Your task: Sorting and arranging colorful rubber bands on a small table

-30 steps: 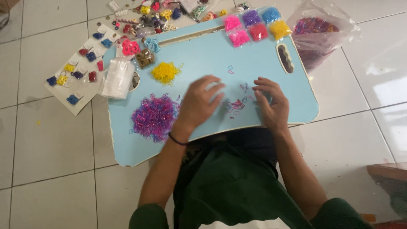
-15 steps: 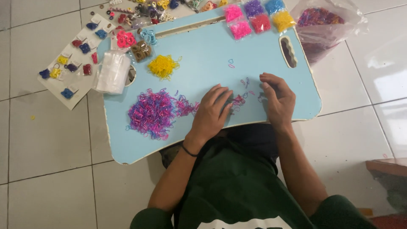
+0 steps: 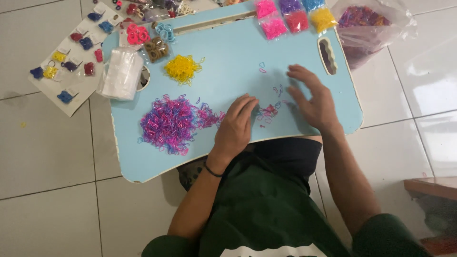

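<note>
A light-blue lap table (image 3: 228, 62) lies on a white tiled floor. At its 12 o'clock edge sit small packets of pink, purple, red and yellow bands (image 3: 293, 16); at 1 o'clock, off the table, a clear plastic bag (image 3: 369, 28) holds more coloured bands. A yellow heap of bands (image 3: 182, 68) lies at 11 o'clock, brown rings (image 3: 156, 48) and a stack of clear little bags (image 3: 121, 74) beyond it, and a card of hair clips (image 3: 66, 57) rests on the floor at 10 o'clock. Nothing covers the small cluster of pink and purple bands (image 3: 267, 112), loose and thinly scattered between the two hands at about 5 o'clock; a much bigger pink-and-purple pile (image 3: 169, 123) lies at 8 o'clock. The left hand (image 3: 236, 126) lies flat, fingers together, tips just beside the cluster, grasping nothing. The right hand (image 3: 314, 97) is released, fingers spread. Half a second ago those fingers were curled close over the bands; the left hand has barely shifted
</note>
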